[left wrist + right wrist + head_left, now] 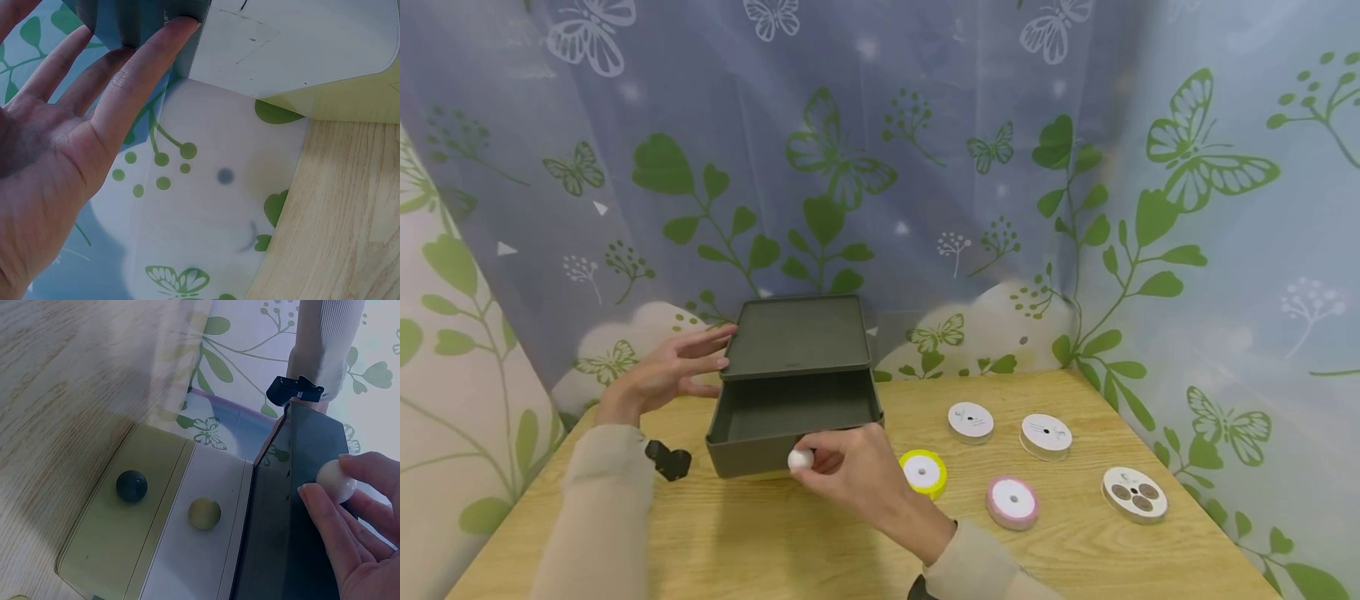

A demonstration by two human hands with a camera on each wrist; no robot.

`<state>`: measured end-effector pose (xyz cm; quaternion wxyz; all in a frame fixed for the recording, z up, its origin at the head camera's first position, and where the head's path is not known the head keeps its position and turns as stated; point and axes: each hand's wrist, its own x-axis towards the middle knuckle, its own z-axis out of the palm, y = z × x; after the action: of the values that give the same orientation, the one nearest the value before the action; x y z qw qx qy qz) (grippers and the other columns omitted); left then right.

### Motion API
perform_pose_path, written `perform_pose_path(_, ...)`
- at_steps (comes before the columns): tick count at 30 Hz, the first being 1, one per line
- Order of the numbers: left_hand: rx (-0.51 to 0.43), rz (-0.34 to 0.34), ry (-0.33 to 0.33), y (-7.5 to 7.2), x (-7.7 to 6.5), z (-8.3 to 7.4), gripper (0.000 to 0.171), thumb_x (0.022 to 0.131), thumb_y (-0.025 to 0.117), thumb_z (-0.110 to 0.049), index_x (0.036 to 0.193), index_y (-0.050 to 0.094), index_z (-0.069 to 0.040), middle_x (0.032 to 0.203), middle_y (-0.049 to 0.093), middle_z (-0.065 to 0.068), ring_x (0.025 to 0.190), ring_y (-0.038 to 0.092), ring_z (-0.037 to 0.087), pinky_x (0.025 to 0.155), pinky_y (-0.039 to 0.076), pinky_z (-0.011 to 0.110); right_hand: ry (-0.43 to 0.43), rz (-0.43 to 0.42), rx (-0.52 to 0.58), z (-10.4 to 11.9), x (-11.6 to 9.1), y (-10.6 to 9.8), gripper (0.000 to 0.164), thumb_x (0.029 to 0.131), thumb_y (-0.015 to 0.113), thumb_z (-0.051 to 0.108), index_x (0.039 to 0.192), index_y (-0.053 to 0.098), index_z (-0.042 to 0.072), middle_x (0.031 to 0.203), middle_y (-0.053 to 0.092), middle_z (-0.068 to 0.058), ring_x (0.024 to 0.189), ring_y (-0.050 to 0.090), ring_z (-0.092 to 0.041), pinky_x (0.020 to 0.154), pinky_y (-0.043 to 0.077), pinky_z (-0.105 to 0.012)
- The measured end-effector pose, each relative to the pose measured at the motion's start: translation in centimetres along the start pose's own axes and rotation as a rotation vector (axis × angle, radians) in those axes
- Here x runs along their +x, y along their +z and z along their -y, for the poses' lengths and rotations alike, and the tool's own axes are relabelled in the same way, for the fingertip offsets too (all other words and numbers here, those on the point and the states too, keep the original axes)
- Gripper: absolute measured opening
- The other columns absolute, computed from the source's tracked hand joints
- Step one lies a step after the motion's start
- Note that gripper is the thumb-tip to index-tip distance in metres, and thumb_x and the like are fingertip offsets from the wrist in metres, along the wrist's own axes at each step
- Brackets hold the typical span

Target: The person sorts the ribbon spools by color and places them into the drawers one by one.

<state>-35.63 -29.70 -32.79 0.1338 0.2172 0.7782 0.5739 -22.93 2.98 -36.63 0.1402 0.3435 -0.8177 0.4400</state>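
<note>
A small drawer cabinet (797,337) with a dark grey-green top stands on the table, its top drawer (752,457) pulled out toward me. Nothing shows on the visible floor of that drawer. My right hand (867,479) pinches the round white knob (336,481) on the drawer's front between thumb and fingers. Along the cabinet's left side, my left hand (662,371) rests its extended fingertips against the dark upper part. Below the dark drawer, the right wrist view shows a white drawer (181,553) with a yellowish knob (204,514) and an olive-yellow drawer (112,531) with a dark knob (132,486).
Right of the cabinet, several ribbon spools lie flat on the wooden table (940,550): a yellow-edged spool (922,472), a pink-edged spool (1012,502) and white ones, including a spool with brown spots (1135,493). A butterfly-patterned curtain (925,208) hangs behind.
</note>
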Motion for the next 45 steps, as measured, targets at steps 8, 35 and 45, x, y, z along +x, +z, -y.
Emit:
perform_pose_path(8, 0.006, -0.001, 0.0, 0.0, 0.1, 0.0, 0.073, 0.106, 0.058, -0.015, 0.167, 0.018, -0.012, 0.176, 0.002, 0.012, 0.16, 0.002, 0.044, 0.102, 0.058, 0.048, -0.015, 0.012, 0.01, 0.3, -0.5, 0.0, 0.013, 0.088, 0.082, 0.012, 0.099, 0.081, 0.007, 0.082, 0.08, -0.008, 0.067, 0.075, -0.008, 0.064, 0.054, -0.007)
perform_pose_path(35, 0.007, 0.007, -0.005, -0.1, 0.1, 0.2, 0.073, 0.106, 0.057, -0.015, 0.167, 0.017, -0.013, 0.176, 0.002, 0.012, 0.16, 0.002, 0.043, 0.101, 0.059, 0.045, -0.082, -0.004, 0.035, 0.4, -1.6, -0.1, 0.014, 0.085, 0.084, 0.011, 0.098, 0.081, 0.006, 0.08, 0.08, -0.006, 0.066, 0.075, -0.005, 0.064, 0.056, -0.009)
perform_pose_path(45, 0.015, 0.007, -0.007, -0.2, 0.1, 0.3, 0.073, 0.106, 0.057, -0.015, 0.167, 0.018, -0.014, 0.176, 0.003, 0.012, 0.16, 0.003, 0.044, 0.103, 0.057, 0.049, -0.102, 0.014, 0.032, 0.8, -2.0, 0.1, 0.014, 0.085, 0.084, 0.009, 0.099, 0.081, 0.004, 0.081, 0.08, -0.008, 0.067, 0.076, -0.006, 0.064, 0.055, -0.007)
